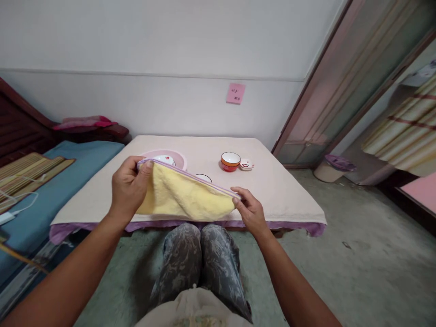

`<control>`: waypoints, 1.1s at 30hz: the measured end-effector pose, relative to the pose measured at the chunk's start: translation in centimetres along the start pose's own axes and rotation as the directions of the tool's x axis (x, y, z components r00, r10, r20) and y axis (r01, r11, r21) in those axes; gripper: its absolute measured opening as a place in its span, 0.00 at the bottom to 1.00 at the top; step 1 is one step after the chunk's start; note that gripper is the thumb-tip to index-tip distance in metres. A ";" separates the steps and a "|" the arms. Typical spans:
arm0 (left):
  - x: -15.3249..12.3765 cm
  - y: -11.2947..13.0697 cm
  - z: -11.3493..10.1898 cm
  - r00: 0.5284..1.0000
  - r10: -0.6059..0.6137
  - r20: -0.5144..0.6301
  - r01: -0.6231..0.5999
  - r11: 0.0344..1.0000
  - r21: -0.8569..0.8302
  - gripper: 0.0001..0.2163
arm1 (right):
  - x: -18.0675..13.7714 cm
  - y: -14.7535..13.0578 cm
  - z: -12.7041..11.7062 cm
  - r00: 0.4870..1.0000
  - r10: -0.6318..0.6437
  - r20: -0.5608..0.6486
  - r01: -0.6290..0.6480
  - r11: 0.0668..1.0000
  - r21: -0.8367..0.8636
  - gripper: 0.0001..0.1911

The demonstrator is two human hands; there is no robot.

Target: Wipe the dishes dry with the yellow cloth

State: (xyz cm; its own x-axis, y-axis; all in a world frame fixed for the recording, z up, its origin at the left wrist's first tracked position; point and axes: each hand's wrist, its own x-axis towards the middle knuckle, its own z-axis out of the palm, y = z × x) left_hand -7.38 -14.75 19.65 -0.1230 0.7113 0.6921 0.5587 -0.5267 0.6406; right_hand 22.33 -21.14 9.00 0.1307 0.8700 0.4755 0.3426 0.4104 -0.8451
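Note:
A yellow cloth (184, 193) with a purple edge is stretched between my two hands, above the front of the table. My left hand (131, 186) pinches its upper left corner. At the other end of the purple edge, my right hand (250, 209) grips the cloth between thumb and fingers. Behind the cloth is a pink basin (180, 159), with a white bowl (164, 159) with a red mark in it. Part of another bowl (203, 177) with a dark rim shows over the cloth's edge; the rest is hidden.
On the covered table (272, 195), stacked bowls (230, 160) stand beside a small white dish (247, 164) with red marks. A blue bed (85, 156) lies at the left. A waste bin (330, 169) stands on the floor at the right. A pink note (235, 93) is on the wall.

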 end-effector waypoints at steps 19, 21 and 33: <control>-1.5 1.2 -3.6 0.982 -0.172 -0.072 0.161 0.977 -0.143 0.08 | -3.1 -3.6 0.3 0.954 0.053 0.295 -0.029 0.996 -0.086 0.08; -1.6 1.1 -3.6 0.981 -0.177 -0.073 0.164 0.974 -0.155 0.09 | -3.1 -3.5 0.4 0.947 0.067 0.314 -0.045 0.996 -0.076 0.06; -3.3 -0.1 -4.1 0.962 -0.273 0.003 0.271 0.953 -0.132 0.11 | -2.2 -4.1 1.0 0.940 0.341 0.021 -0.293 0.772 0.565 0.07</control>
State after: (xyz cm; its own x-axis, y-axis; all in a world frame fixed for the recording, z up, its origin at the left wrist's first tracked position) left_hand -10.39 -18.98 18.71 -0.2683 0.8295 0.4899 0.3909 -0.3711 0.8423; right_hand 19.68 -24.46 11.15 0.2200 0.9634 0.1533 -0.2994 0.2163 -0.9293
